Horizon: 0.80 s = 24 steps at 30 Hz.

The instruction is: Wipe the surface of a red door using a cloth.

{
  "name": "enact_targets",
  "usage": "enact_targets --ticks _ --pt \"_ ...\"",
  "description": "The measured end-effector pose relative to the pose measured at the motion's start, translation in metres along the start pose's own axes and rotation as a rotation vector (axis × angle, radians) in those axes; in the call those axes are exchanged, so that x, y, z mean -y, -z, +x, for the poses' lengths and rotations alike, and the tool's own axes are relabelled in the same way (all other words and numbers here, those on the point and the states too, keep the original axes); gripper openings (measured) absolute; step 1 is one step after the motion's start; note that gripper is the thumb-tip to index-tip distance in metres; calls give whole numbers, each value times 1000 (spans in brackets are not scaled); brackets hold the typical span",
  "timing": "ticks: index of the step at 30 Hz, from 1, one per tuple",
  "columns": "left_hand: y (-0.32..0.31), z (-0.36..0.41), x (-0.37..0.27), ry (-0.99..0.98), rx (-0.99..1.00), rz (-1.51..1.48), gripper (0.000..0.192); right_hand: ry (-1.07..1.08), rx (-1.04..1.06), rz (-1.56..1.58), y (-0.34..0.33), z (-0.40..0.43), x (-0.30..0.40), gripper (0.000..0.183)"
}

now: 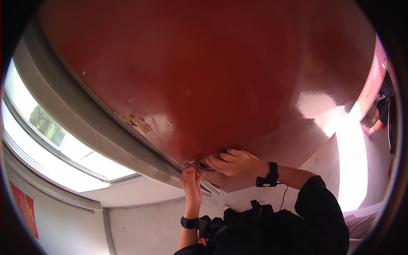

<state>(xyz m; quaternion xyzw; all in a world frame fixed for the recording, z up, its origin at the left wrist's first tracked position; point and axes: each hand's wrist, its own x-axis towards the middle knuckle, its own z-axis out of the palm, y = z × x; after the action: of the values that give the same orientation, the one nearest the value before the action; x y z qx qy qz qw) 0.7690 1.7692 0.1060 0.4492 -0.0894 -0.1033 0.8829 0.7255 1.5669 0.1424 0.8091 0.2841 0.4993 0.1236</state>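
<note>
A glossy dark red panel [223, 79] fills most of the view before me. At its lower edge my right hand [231, 162] is closed over a flat brownish object [251, 155], whose kind I cannot tell, held against the red surface. Just left of it, my left hand [192, 178] has its fingertips pinched at the panel's edge, on what looks like a clear, crinkled piece of film [190, 162]; its exact nature is unclear. Black bands with small devices are on both wrists. Farther left on the panel is a damaged patch [140, 122] with peeled, yellowish spots.
A grey moulded rail [105, 127] runs along the panel's left edge, beside a bright window [63, 140]. A pale wall [146, 223] stands below. At the far right, another person's legs [377, 122] show near a bright opening. A thin black cable hangs by my right forearm.
</note>
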Motion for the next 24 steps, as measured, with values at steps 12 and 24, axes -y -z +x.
enact_targets --ticks 12,24 --pt "47 -14 0 27 -168 286 14 43 41 -48 -24 28 5 33" --pt "85 -41 7 197 -244 294 14 178 203 7 -23 15 2 33"
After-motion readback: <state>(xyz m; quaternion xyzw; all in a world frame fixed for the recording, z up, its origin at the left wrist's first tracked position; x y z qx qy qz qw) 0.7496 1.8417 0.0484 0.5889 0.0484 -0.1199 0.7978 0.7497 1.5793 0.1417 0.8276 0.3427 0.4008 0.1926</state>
